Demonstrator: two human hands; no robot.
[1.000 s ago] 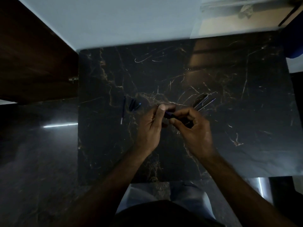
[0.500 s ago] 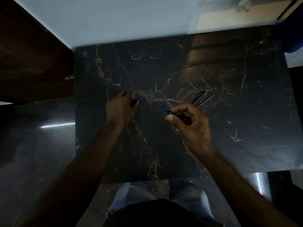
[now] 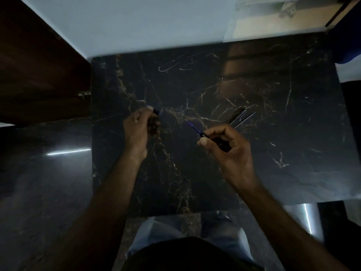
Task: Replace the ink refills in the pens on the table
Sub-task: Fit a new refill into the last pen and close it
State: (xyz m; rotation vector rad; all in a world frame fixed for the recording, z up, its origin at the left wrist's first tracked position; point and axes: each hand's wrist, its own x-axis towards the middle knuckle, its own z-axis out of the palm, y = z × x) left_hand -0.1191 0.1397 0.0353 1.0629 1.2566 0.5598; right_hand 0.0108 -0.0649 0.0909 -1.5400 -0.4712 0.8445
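My right hand [image 3: 228,149] pinches a dark pen barrel with a thin blue refill [image 3: 192,127] sticking out up and to the left. At the left of the dark marble table [image 3: 254,173], my left hand [image 3: 139,130] closes its fingertips on a small dark pen piece [image 3: 156,112]. The other small parts that lay there are hidden under this hand. Just beyond my right hand, a dark pen [image 3: 237,116] and a thin loose refill [image 3: 245,119] lie side by side on the table.
A dark wooden cabinet [image 3: 39,65] stands to the left of the table. A pale wall runs behind the table's far edge. My light trousers show below the near edge. The scene is dim.
My hands have parted. The left hand went left to the small parts and closed on one; the right hand stayed, its pen now showing the bare refill.
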